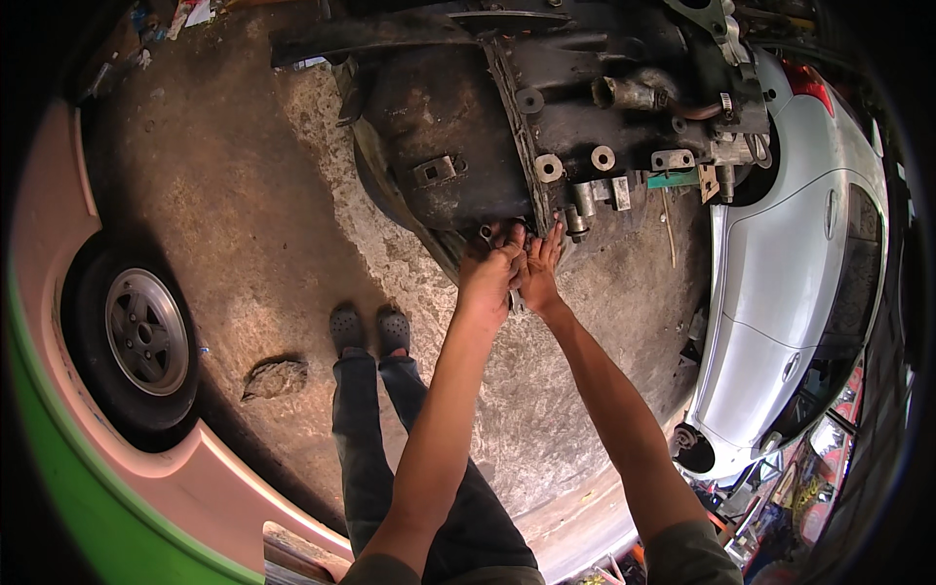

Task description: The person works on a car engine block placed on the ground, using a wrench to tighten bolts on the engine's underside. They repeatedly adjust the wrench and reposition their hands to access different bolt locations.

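A dark, rust-marked engine assembly [434,117] fills the top middle, with washer-like rings and metal fittings along its right part. At its lower edge, my left hand [487,278] has its fingers closed round a metal tool [517,303], probably a wrench, which is mostly hidden between my hands. Just to the right, my right hand [539,273] has its fingers stretched upward against the assembly's edge, beside a cylindrical fitting [575,223]. What lies under my fingertips is hard to make out.
A pink and green vehicle body with a wheel [146,333] stands at left. A silver car [770,263] runs along the right. A dark lump [275,375] lies on the concrete floor [224,224] near my feet. Mixed clutter sits at lower right and upper left.
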`<state>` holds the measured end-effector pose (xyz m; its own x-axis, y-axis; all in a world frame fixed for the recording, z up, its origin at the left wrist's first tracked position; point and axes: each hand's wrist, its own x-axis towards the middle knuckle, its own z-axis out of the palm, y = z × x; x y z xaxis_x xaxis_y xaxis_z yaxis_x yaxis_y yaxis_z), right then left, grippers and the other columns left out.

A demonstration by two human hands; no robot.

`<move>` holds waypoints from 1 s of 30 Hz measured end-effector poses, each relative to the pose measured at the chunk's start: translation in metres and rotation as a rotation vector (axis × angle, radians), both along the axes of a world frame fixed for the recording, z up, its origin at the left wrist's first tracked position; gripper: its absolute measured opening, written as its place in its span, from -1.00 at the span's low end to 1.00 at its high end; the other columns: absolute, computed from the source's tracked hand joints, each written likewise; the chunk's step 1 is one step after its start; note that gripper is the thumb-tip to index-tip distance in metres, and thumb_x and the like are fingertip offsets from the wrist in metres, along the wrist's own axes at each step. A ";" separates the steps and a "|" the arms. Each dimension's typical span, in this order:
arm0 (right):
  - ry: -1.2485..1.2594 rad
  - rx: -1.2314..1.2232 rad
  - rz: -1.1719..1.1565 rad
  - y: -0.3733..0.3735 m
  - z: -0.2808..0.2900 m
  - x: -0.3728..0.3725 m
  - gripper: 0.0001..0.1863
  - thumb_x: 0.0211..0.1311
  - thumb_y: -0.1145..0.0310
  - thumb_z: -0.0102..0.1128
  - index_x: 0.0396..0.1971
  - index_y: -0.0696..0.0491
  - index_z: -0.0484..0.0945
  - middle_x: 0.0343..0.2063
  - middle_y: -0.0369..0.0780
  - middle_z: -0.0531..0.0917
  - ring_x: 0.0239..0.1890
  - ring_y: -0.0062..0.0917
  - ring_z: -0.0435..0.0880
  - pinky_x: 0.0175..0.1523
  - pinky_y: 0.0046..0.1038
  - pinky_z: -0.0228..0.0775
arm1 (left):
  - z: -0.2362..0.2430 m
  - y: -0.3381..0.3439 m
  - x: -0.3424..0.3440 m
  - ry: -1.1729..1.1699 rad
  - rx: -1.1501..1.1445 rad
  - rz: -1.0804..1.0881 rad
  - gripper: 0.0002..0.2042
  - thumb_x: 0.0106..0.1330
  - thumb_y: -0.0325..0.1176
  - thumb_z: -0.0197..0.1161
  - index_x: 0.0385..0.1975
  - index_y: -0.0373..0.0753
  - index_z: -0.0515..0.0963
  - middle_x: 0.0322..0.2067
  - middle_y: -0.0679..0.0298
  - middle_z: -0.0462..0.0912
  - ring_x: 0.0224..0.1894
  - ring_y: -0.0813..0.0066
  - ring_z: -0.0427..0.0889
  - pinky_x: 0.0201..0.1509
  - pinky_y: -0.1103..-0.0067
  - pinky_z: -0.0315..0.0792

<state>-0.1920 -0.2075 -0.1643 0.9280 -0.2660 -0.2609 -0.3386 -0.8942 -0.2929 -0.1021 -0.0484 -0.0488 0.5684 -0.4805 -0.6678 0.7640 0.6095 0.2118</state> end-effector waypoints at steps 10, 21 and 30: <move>0.008 0.028 -0.069 0.004 0.003 0.003 -0.21 0.48 -0.18 -0.42 0.49 -0.10 -0.41 0.45 0.12 -0.24 0.44 0.24 -0.20 0.50 0.05 -0.45 | -0.007 0.002 -0.007 0.057 -0.110 0.065 -0.95 0.35 -0.42 0.26 -0.28 -0.13 0.52 -0.51 0.52 0.44 -0.68 0.75 0.17 -0.56 0.70 0.08; -0.048 0.066 -0.079 0.009 0.012 0.007 -0.23 0.49 -0.13 -0.38 0.49 -0.05 -0.36 0.45 0.14 -0.22 0.44 0.27 -0.21 0.50 0.06 -0.45 | -0.008 -0.001 0.001 0.150 0.016 -0.009 -0.90 0.30 -0.50 0.24 -0.22 -0.19 0.54 -0.44 0.47 0.50 -0.60 0.69 0.25 -0.50 0.68 0.13; -0.020 -0.020 -0.018 0.009 0.005 -0.007 -0.22 0.49 -0.14 -0.41 0.49 -0.06 -0.40 0.45 0.16 -0.24 0.42 0.33 -0.22 0.49 0.10 -0.46 | -0.002 0.002 -0.010 0.109 -0.049 0.130 -0.81 0.23 -0.65 0.18 -0.26 -0.19 0.49 -0.30 0.31 0.60 -0.44 0.59 0.44 -0.43 0.65 0.23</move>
<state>-0.1992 -0.1986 -0.1591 0.9280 -0.2877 -0.2368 -0.3491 -0.8935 -0.2824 -0.1119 -0.0464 -0.0504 0.5533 -0.4412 -0.7065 0.6946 0.7125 0.0991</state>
